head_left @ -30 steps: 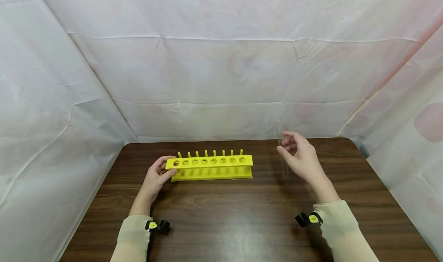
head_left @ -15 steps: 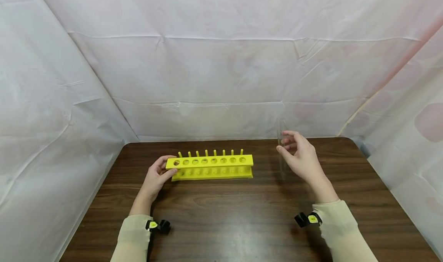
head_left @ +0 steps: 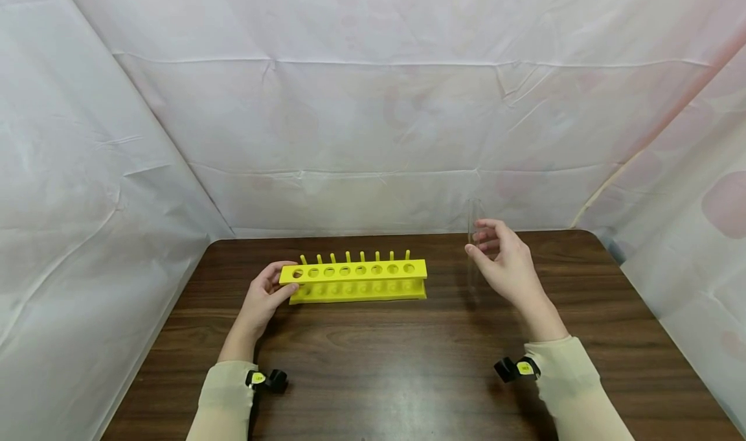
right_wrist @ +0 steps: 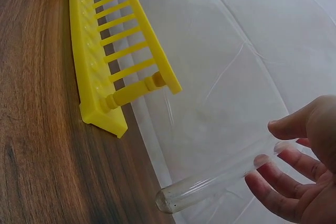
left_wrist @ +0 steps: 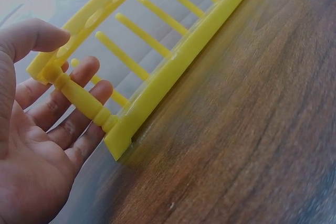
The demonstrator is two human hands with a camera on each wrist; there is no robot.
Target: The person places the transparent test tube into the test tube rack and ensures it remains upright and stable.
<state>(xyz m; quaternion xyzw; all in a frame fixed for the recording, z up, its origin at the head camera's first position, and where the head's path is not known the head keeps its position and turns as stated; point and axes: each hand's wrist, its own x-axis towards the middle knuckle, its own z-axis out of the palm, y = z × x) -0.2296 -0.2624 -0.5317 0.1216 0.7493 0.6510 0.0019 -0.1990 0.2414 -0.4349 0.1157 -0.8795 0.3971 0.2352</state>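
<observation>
In the head view a yellow test tube rack with a row of holes and upright pegs stands on the table. My left hand holds its left end, thumb at the top bar; in the left wrist view my fingers curl behind the rack's end post. To the right of the rack, my right hand pinches a clear glass test tube between thumb and fingers. The test tube is held upright, its rounded bottom above the table in the right wrist view. The rack's holes hold no tubes.
The dark wood table extends in front of the rack and out to both sides. A pale plastic sheet hangs behind the table's back edge and along both sides. Each wrist wears a small black camera.
Almost nothing differs. My right hand and the test tube have shifted very slightly, the tube coming a little more upright. The left hand and rack stay in place.
</observation>
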